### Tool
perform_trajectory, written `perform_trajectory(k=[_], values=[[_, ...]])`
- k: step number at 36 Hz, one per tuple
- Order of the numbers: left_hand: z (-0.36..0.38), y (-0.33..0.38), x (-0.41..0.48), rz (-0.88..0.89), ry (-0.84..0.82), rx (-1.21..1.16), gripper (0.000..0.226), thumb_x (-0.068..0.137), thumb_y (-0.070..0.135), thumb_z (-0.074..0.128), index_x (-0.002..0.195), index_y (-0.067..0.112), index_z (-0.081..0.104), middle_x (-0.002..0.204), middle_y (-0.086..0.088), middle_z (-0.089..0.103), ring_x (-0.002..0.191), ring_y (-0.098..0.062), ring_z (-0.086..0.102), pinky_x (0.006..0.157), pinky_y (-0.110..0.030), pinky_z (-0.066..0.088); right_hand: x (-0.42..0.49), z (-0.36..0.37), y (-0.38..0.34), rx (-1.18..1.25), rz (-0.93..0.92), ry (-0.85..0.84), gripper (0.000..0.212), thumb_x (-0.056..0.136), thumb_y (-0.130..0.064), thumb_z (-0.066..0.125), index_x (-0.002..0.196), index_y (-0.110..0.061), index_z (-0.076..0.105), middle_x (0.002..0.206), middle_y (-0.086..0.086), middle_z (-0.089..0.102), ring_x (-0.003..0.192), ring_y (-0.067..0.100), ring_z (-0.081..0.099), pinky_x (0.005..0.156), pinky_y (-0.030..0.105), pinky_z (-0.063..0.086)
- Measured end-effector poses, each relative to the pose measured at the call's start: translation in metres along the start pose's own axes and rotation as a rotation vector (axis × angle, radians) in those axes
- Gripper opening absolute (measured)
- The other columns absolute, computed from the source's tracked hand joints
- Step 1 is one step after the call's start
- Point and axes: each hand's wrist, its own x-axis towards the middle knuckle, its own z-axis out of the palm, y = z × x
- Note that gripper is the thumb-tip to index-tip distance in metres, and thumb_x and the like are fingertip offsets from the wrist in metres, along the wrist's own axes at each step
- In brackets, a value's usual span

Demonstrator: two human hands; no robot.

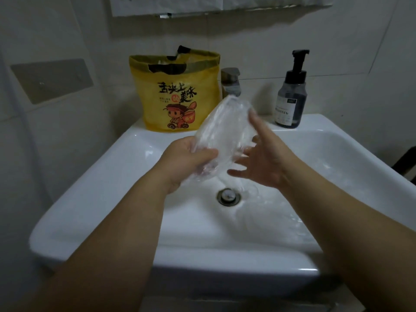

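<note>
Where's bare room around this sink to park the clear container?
Free: the left rim of the sink from yellow bag to front corner; the back ledge between faucet and soap bottle; the basin floor before the drain. Crowded: back left, under the bag, and mid-basin, where left hand grips and right hand touches the clear container.
</note>
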Motion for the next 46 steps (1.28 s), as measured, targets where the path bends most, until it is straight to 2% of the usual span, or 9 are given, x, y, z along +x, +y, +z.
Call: perform_trajectory(k=[4,9,14,17,19,25,32,38,46], values=[[0.002,-0.002,0.001,-0.001,0.016,-0.012,0.017,0.083,0.011,0.073,0.1,0.014,0.068,0.094,-0.008,0.073,0.083,-0.022,0.069,0.078,-0.036,0.055,0.007,0.007,0.007,-0.039,-0.099,0.154,0.03,0.086,-0.012,0.067,0.115,-0.006,0.058,0.105,0.01,0.069,0.095,0.025,0.067,0.094,0.044,0.051],[0.001,-0.001,0.0,-0.101,-0.086,-0.097,0.026,0.083,0.015,0.073,0.108,0.014,0.064,0.102,-0.005,0.072,0.087,-0.017,0.07,0.069,-0.029,0.056,0.007,-0.002,-0.005,0.155,-0.24,0.105,0.02,0.09,0.004,0.056,0.109,-0.002,0.059,0.103,0.012,0.069,0.084,0.02,0.07,0.07,0.029,0.06],[0.006,0.001,0.0,-0.077,-0.032,-0.104,0.01,0.086,0.013,0.07,0.096,0.016,0.068,0.08,0.005,0.07,0.07,-0.004,0.067,0.059,-0.018,0.053,0.006,0.0,-0.007,0.27,-0.236,0.02,0.012,0.091,-0.014,0.058,0.101,-0.007,0.06,0.071,0.0,0.067,0.065,0.01,0.061,0.071,0.025,0.053],[0.008,0.004,0.0,-0.026,0.0,-0.21,0.008,0.089,0.009,0.066,0.091,0.017,0.065,0.068,0.009,0.067,0.063,-0.002,0.064,0.056,-0.015,0.051,0.009,-0.003,0.003,0.076,-0.043,-0.07,0.06,0.074,-0.055,0.059,0.116,-0.012,0.055,0.104,0.003,0.067,0.11,0.023,0.056,0.103,0.04,0.039],[0.012,0.005,-0.003,-0.005,-0.037,-0.186,0.01,0.089,0.007,0.064,0.09,0.016,0.065,0.069,0.007,0.067,0.062,-0.002,0.063,0.055,-0.015,0.05,0.01,0.001,0.013,-0.067,0.075,-0.148,0.074,0.066,-0.062,0.057,0.122,-0.014,0.054,0.115,0.003,0.061,0.119,0.026,0.048,0.106,0.042,0.035],[0.017,0.003,-0.003,0.001,-0.033,-0.118,0.011,0.09,0.007,0.064,0.086,0.017,0.067,0.07,0.006,0.068,0.063,-0.002,0.064,0.055,-0.015,0.05,0.019,0.012,0.02,-0.078,-0.058,-0.065,0.019,0.091,-0.021,0.058,0.101,-0.006,0.064,0.095,0.01,0.068,0.09,0.021,0.063,0.097,0.035,0.046],[0.018,0.002,-0.005,-0.066,-0.169,-0.081,0.017,0.087,-0.006,0.06,0.074,0.006,0.063,0.053,-0.001,0.056,0.052,-0.01,0.05,0.053,-0.017,0.047,0.015,0.017,0.022,-0.136,-0.054,-0.197,0.026,0.093,-0.027,0.053,0.1,-0.003,0.059,0.075,0.009,0.065,0.067,0.02,0.06,0.083,0.036,0.049],[0.011,0.003,-0.008,-0.154,-0.246,-0.047,0.001,0.087,0.006,0.067,0.087,0.006,0.066,0.067,-0.003,0.063,0.055,-0.003,0.061,0.053,-0.015,0.049,0.014,0.014,0.009,0.037,-0.053,-0.138,0.027,0.096,-0.029,0.05,0.106,-0.005,0.058,0.08,0.006,0.068,0.071,0.018,0.066,0.066,0.03,0.052],[0.002,-0.011,-0.007,-0.272,-0.385,0.241,0.006,0.084,0.005,0.071,0.079,0.008,0.069,0.056,-0.003,0.061,0.057,-0.012,0.056,0.054,-0.02,0.048,0.006,-0.01,-0.015,0.188,-0.094,0.053,0.032,0.096,-0.034,0.051,0.111,-0.009,0.064,0.105,0.01,0.072,0.1,0.024,0.067,0.087,0.039,0.051]])
